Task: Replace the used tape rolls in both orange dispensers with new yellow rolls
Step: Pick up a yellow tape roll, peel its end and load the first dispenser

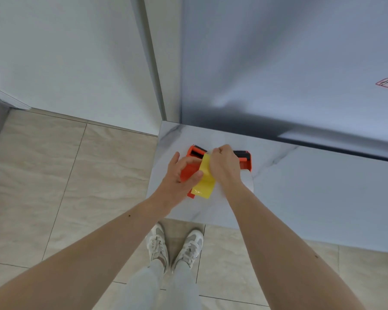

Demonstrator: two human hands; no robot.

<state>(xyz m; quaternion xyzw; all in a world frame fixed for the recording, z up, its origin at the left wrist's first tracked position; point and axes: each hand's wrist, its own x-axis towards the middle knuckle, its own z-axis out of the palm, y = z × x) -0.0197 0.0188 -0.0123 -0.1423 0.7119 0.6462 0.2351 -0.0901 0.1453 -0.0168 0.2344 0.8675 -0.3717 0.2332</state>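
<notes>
Two orange tape dispensers lie side by side on the white marble counter [300, 198], near its left corner. My left hand [179, 173] grips the body of the left dispenser [189, 168], thumb pressed on the yellow roll [205, 183] seated in it. My right hand [224, 165] is closed on a strip of yellow tape pulled up from that roll toward the toothed black blade [198, 148]. The right dispenser [244, 158] is mostly hidden behind my right hand; a whitish roll [248, 181] shows at its near end.
A shiny steel panel [289, 63] rises behind the counter. A white wall [65, 52] stands at the left. Beige tiled floor [54, 186] lies beyond the counter's left and front edges, with my shoes [175, 247] below.
</notes>
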